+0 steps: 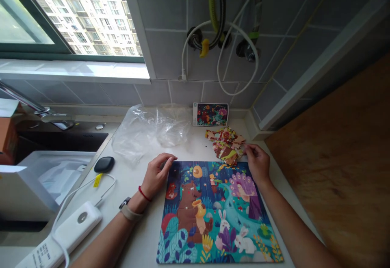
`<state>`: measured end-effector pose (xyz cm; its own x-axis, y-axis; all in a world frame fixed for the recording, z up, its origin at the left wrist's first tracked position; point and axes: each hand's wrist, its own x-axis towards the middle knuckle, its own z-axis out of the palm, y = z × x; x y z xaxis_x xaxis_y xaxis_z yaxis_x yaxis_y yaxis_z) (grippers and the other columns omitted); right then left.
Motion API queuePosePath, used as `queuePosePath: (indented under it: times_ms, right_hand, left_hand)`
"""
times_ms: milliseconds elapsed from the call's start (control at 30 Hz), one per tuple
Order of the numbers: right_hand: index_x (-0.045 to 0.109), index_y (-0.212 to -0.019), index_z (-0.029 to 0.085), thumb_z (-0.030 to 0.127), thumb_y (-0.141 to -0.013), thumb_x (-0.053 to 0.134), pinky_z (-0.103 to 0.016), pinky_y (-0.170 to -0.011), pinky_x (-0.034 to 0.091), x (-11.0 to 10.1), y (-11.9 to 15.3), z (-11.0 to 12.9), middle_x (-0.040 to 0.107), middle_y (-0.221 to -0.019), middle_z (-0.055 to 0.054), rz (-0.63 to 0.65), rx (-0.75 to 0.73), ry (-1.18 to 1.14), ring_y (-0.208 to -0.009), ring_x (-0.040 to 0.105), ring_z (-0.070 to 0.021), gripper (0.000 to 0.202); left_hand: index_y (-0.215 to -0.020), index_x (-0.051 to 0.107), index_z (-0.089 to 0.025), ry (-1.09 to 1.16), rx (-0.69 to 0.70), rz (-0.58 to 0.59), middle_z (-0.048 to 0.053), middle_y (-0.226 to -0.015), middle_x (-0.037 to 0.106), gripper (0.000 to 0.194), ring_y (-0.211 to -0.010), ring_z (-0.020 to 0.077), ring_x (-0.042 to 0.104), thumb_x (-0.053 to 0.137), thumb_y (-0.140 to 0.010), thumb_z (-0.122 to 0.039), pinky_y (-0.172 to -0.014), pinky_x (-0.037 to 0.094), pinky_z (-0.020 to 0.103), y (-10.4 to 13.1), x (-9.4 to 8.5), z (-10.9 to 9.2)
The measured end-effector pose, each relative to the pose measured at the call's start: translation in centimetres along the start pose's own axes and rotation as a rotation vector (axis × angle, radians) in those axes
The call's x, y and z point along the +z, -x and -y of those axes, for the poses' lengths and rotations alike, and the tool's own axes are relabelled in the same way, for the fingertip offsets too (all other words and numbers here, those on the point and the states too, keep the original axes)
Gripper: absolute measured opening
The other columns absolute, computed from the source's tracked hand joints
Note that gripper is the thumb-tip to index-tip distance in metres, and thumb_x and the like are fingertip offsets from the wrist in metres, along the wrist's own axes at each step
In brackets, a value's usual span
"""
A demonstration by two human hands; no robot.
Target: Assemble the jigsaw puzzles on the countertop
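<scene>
A colourful jigsaw puzzle (210,215) with a bear, rabbits and a peacock lies flat on the counter, its pieces joined. At its top left corner rests my left hand (159,174), fingers loosely bent, thumb slightly apart, no object visible in it. My right hand (258,163) is beyond the top right corner, thumb and forefinger pinched at the edge of a heap of loose puzzle pieces (227,145). They seem to grip a puzzle piece there, mostly hidden by the fingertips. Several loose pieces show pale backs.
A picture card (210,114) leans against the wall behind the heap. Crumpled clear plastic bags (152,130) lie left of it. Further left are a black oval object (104,164), a white power strip (67,233) with a cable, and a sink (102,136) holding a white container (55,158).
</scene>
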<state>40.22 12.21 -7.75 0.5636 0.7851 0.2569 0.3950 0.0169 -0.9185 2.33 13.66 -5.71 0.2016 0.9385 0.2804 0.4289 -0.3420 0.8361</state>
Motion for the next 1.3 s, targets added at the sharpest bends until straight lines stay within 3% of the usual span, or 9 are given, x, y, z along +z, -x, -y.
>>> queuePosePath:
  times_ms: [167,300,367,500,667,833,933,1100,1300]
  right_hand:
    - [0.074,-0.084,0.024,0.053,-0.083,0.070,-0.041,-0.070,0.057,0.0,-0.2,0.0,0.075,-0.075,-0.006,-0.004,-0.010,-0.021,-0.073,0.071,-0.0284,0.029]
    - [0.074,-0.084,0.024,0.052,-0.083,0.069,-0.042,-0.077,0.059,0.6,-2.1,0.8,0.077,-0.083,-0.007,0.009,-0.067,0.012,-0.082,0.072,-0.0291,0.029]
    - [0.076,-0.083,0.024,0.047,-0.081,0.069,-0.044,-0.087,0.058,1.6,-3.8,1.6,0.077,-0.091,-0.008,0.090,-0.135,0.059,-0.091,0.072,-0.0294,0.024]
    - [0.078,-0.082,0.025,0.038,-0.076,0.072,-0.045,-0.104,0.052,4.8,-8.0,3.1,0.080,-0.100,-0.006,0.186,-0.117,0.060,-0.104,0.071,-0.0289,0.015]
    - [0.079,-0.084,0.023,0.033,-0.080,0.073,-0.047,-0.102,0.053,8.3,-11.6,4.1,0.080,-0.098,-0.005,0.271,-0.001,0.080,-0.103,0.072,-0.0286,0.012]
    - [0.068,-0.125,0.018,0.036,-0.099,0.070,-0.046,-0.094,0.060,9.5,-11.9,4.7,0.069,-0.128,-0.010,0.378,0.092,0.086,-0.110,0.069,-0.0257,0.032]
    - [0.064,-0.132,0.018,0.038,-0.102,0.068,-0.046,-0.093,0.060,9.7,-11.6,5.1,0.066,-0.133,-0.011,0.355,0.112,0.059,-0.111,0.069,-0.0253,0.037]
    - [0.076,-0.084,0.017,0.034,-0.070,0.087,-0.037,-0.083,0.055,9.0,-10.7,6.4,0.078,-0.088,-0.004,0.172,0.058,-0.091,-0.088,0.071,-0.0236,0.024]
    - [0.065,-0.082,0.021,0.047,-0.056,0.092,-0.025,-0.057,0.045,4.6,-7.0,8.2,0.069,-0.074,0.003,0.001,0.011,-0.310,-0.067,0.062,-0.0155,0.045]
  left_hand:
    - [-0.092,0.078,-0.023,0.013,-0.039,-0.026,0.005,-0.094,0.080,0.035,-0.089,0.0234,0.074,0.056,-0.102,-0.048,-0.082,0.057,0.033,-0.1,0.0,0.1]
    - [-0.090,0.078,-0.022,0.031,-0.044,-0.029,0.005,-0.093,0.080,0.036,-0.089,0.0231,0.075,0.056,-0.101,-0.048,-0.083,0.057,0.032,-0.2,0.1,0.2]
    - [-0.090,0.078,-0.021,0.040,-0.046,-0.032,0.005,-0.092,0.081,0.037,-0.088,0.0230,0.075,0.056,-0.101,-0.048,-0.083,0.057,0.033,-0.2,0.2,0.4]
    - [-0.089,0.078,-0.021,0.040,-0.049,-0.045,0.005,-0.091,0.081,0.037,-0.089,0.0235,0.075,0.055,-0.099,-0.049,-0.085,0.057,0.034,-0.3,0.3,0.8]
    - [-0.086,0.077,-0.020,0.077,-0.042,-0.065,0.006,-0.090,0.081,0.040,-0.087,0.0234,0.075,0.052,-0.098,-0.049,-0.083,0.056,0.033,-0.4,0.4,1.0]
    - [-0.085,0.077,-0.020,0.110,-0.047,-0.092,0.005,-0.087,0.081,0.037,-0.082,0.0221,0.075,0.053,-0.097,-0.046,-0.078,0.056,0.031,-0.6,0.6,0.9]
    - [-0.082,0.077,-0.021,0.120,-0.050,-0.101,0.005,-0.085,0.081,0.036,-0.081,0.0218,0.074,0.054,-0.097,-0.044,-0.075,0.055,0.030,-0.6,0.7,0.9]
    - [-0.082,0.077,-0.020,0.124,-0.045,-0.099,0.005,-0.084,0.080,0.037,-0.080,0.0213,0.074,0.052,-0.097,-0.044,-0.075,0.055,0.029,-0.7,0.7,0.9]
    - [-0.082,0.077,-0.020,0.120,-0.019,-0.101,0.006,-0.085,0.081,0.037,-0.082,0.0220,0.075,0.053,-0.098,-0.043,-0.076,0.055,0.030,-0.8,0.6,0.9]
